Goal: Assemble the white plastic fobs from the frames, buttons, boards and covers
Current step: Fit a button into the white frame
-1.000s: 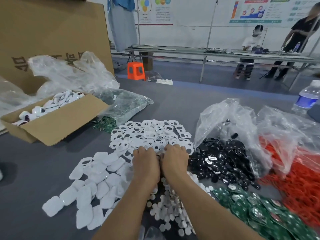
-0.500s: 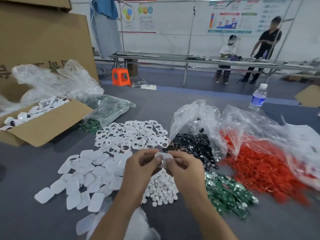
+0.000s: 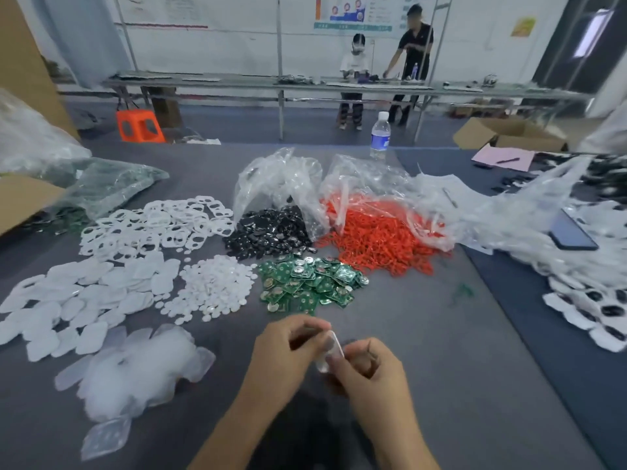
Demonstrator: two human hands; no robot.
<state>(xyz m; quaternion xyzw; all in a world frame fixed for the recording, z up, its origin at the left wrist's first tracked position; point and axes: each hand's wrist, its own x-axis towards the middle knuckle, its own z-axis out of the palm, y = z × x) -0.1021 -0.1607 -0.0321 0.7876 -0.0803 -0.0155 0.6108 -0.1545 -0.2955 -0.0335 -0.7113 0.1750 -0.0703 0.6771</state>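
Observation:
Both hands hold one white fob piece above the grey table, near its front edge. My left hand pinches its upper end, and my right hand grips its lower end with curled fingers. Behind the hands lie the part piles: white frames, white covers, small white round buttons, green boards, black parts and red parts. Clear translucent pieces lie at the front left.
Crumpled plastic bags stand behind the black and red piles. A water bottle stands at the far edge. A cardboard box is at the left, a phone and more white parts at the right. Two people work at a far bench.
My hands have come back from the frame pile towards me, holding the white piece between them. The view has swung right and pulled back, showing more of the table's right side.

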